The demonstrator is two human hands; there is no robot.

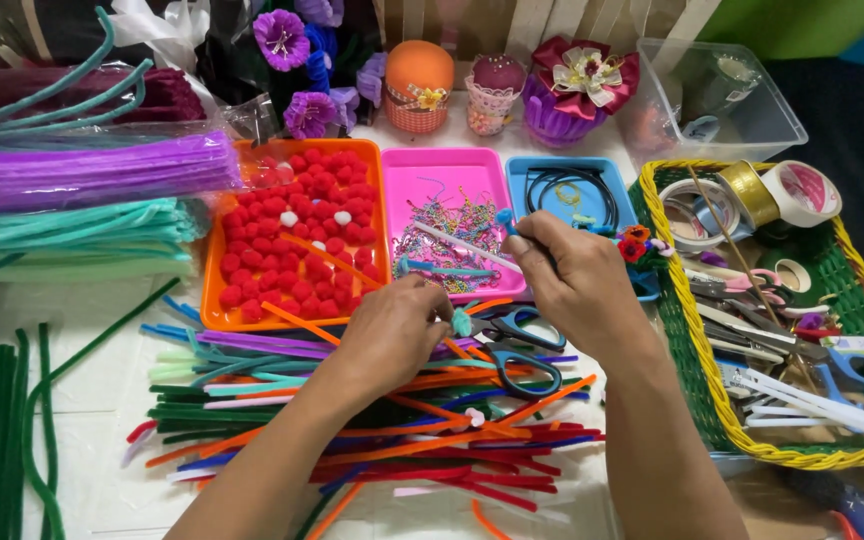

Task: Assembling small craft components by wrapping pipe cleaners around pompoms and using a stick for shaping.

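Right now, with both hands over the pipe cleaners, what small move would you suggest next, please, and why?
Probably draw the right hand back toward the left hand. The right grip holds a thin white stick over the pink tray, while the left rests on the pipe cleaner pile by the scissors, so the hands are apart.

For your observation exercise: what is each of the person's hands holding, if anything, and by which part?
The right hand pinches a thin white stick with a blue tip at its right end. The left hand rests curled on the multicoloured pipe cleaners; what it holds cannot be told.
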